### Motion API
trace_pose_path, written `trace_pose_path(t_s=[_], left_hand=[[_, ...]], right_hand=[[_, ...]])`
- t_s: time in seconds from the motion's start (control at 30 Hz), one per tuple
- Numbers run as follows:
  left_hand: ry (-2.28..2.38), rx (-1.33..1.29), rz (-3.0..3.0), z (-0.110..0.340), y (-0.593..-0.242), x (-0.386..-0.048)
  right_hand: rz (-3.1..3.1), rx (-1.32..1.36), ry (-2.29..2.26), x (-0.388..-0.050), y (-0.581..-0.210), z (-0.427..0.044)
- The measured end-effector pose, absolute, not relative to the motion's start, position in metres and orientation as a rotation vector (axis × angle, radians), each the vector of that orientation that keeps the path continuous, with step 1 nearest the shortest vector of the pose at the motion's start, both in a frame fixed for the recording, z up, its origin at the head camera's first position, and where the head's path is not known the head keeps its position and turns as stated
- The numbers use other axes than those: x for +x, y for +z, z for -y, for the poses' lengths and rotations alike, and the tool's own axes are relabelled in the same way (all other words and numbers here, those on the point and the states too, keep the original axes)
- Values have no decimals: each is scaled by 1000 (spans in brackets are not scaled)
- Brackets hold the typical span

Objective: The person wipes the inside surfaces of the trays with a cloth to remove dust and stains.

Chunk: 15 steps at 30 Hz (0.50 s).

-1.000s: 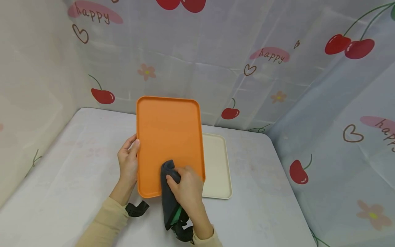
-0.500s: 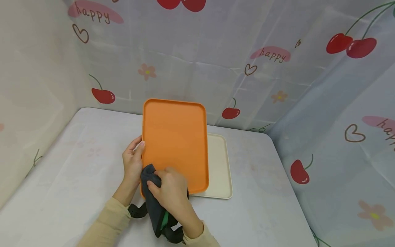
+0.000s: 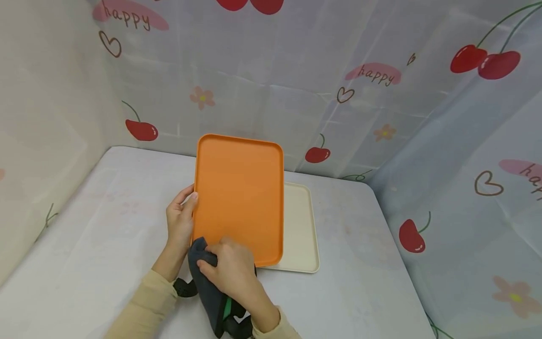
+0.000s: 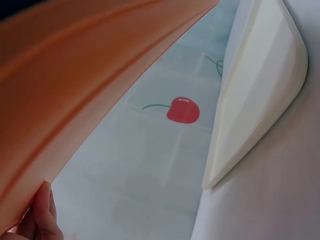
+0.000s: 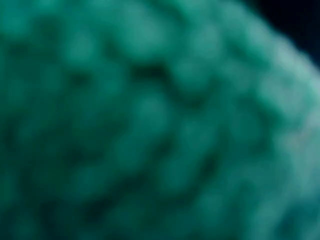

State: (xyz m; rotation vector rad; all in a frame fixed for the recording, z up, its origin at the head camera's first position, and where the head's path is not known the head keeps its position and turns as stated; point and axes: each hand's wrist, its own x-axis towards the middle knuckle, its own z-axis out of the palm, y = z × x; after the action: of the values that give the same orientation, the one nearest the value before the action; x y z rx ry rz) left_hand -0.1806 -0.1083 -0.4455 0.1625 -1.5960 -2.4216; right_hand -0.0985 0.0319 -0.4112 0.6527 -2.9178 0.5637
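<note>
My left hand (image 3: 179, 221) grips the left rim of an orange rectangular tray (image 3: 239, 197), thumb on the front edge. The tray is raised and tilted, its inner face towards me. In the left wrist view its underside (image 4: 75, 75) fills the upper left, above my fingers (image 4: 45, 215). My right hand (image 3: 233, 266) pinches a dark grey cleaning cloth (image 3: 203, 278) at the tray's lower left corner. The cloth hides that corner and hangs below it, with a green side showing. Blurred green fabric (image 5: 150, 125) fills the right wrist view.
A cream tray (image 3: 300, 230) lies flat on the white-covered table (image 3: 355, 263), partly behind the orange one. A curtain (image 3: 271, 84) printed with cherries stands at the table's back and right. A pale wall (image 3: 51, 117) rises on the left.
My right hand has moved the cloth left across the tray's lower part, then slightly down towards me. The orange tray has shifted a little to the right, still in my left hand.
</note>
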Motion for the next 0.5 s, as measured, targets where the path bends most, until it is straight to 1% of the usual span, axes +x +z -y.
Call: trace_pose_path(t_s=[0.17,0.5], left_hand=[[-2404,160,1611,108,-445,-181],[-2418,117,1582,108,-445,-179]], right_hand=[[2951,665,581,-95,-413,-33],[2974,531,659,-89,-418,-41]])
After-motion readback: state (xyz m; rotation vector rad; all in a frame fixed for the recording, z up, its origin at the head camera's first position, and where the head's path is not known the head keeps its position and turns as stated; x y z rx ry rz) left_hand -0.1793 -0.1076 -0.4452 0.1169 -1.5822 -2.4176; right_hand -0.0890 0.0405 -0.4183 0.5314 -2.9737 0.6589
